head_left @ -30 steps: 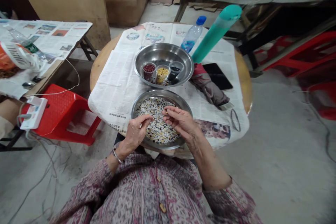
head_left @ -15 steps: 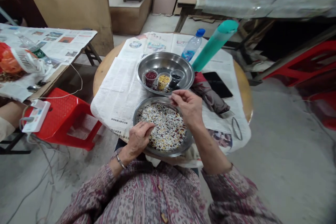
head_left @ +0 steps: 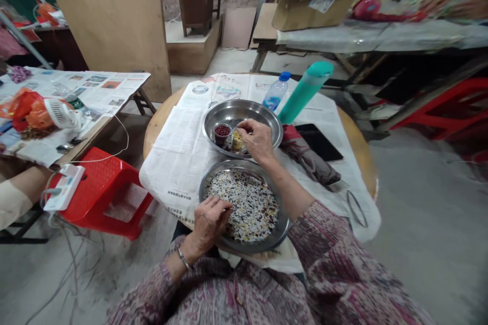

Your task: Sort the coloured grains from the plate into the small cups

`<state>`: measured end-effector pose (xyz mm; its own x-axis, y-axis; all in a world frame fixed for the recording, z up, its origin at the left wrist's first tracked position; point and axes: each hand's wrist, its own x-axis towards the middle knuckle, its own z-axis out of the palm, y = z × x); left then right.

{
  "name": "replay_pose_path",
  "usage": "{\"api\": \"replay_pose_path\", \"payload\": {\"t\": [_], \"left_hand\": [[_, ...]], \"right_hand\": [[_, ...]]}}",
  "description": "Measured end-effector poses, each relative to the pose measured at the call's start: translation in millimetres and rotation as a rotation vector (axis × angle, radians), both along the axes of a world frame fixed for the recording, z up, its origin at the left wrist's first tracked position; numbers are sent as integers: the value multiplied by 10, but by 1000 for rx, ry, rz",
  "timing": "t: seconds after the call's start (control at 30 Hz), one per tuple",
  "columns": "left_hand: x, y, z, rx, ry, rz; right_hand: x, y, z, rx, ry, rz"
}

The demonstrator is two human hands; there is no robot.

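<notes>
**Sorting mixed beans at a round table**

The workshop floor was bare concrete, and a newspaper [head_left: 179, 152] covered the round wooden table [head_left: 152, 127]. On it sat a near steel dish [head_left: 284, 226] full of mixed beans [head_left: 247, 205] and a far steel dish [head_left: 224, 111] holding small cups. The right hand [head_left: 257, 138] reached over the cup of yellow beans [head_left: 237, 139], fingertips pinched together above it; whether a bean lay between them could not be made out. The left hand [head_left: 209, 221] rested on the mixed beans with fingers curled, loosely pinching. Judging by the heaped near dish and the small cups, most of the sorting looked undone. A cup of red beans [head_left: 222, 132] stood beside the yellow one; any third cup was hidden behind the right hand. A water bottle [head_left: 276, 92], a teal flask [head_left: 303, 94] and a dark phone [head_left: 318, 141] lay beyond.
</notes>
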<state>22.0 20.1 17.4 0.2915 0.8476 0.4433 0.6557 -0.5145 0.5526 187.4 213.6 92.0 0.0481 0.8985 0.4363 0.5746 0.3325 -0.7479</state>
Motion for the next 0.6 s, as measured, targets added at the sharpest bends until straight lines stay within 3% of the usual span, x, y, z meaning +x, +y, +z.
{"api": "replay_pose_path", "payload": {"t": [0.23,0.6], "left_hand": [[-27,2,46,-76,-129,-6],[-95,599,603,-7,-310,64]], "right_hand": [[-135,82,-3,-23,-48,17],[-218,221,34,-21,-83,79]]}}
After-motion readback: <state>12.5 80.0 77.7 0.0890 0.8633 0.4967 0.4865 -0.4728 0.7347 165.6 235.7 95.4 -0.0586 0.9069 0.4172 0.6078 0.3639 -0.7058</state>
